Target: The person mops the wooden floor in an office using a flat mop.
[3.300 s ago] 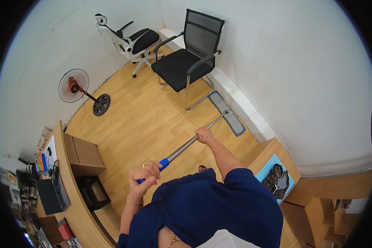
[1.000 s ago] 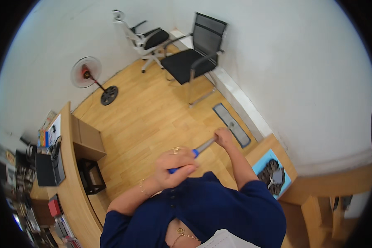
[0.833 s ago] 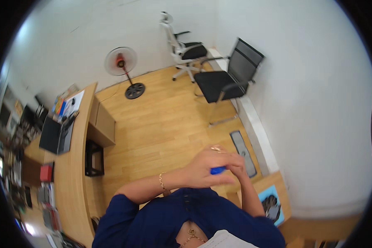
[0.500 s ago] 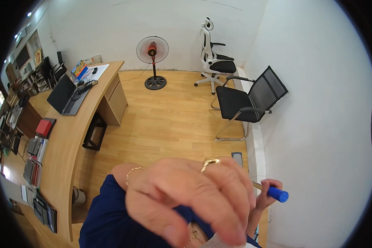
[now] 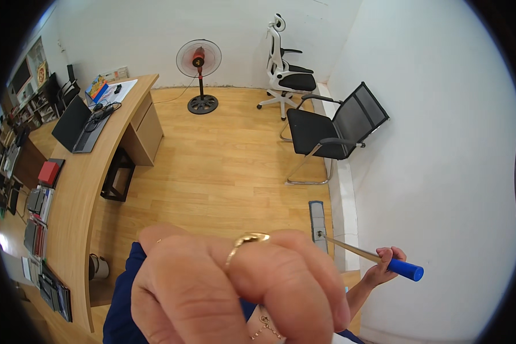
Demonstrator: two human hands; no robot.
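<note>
Close up, my left hand [image 5: 241, 286] fills the lower middle, large and partly blurred. Its fingers are bent but apart, a gold ring [image 5: 247, 239] on one of them, and nothing shows in its grasp. At the lower right, my right hand [image 5: 384, 268] is closed round the upper pole of a flat mop, just below its blue end grip [image 5: 406, 269]. The pole [image 5: 350, 246] slants down to the long grey mop head [image 5: 317, 219], which lies on the wooden floor beside the right wall. My left hand touches no part of the mop.
A long wooden desk [image 5: 77, 212] with a laptop [image 5: 80, 127] and stacked books runs along the left. A black mesh chair [image 5: 312, 131] stands by the right wall [image 5: 436, 143]. Behind it is a white-framed office chair [image 5: 295, 81]. A pedestal fan [image 5: 202, 104] stands at the back.
My left hand has moved nearer and its fingers have curled more. My right hand, still on the mop, sits slightly farther right. More mop head and pole now show. The room has shifted left and up.
</note>
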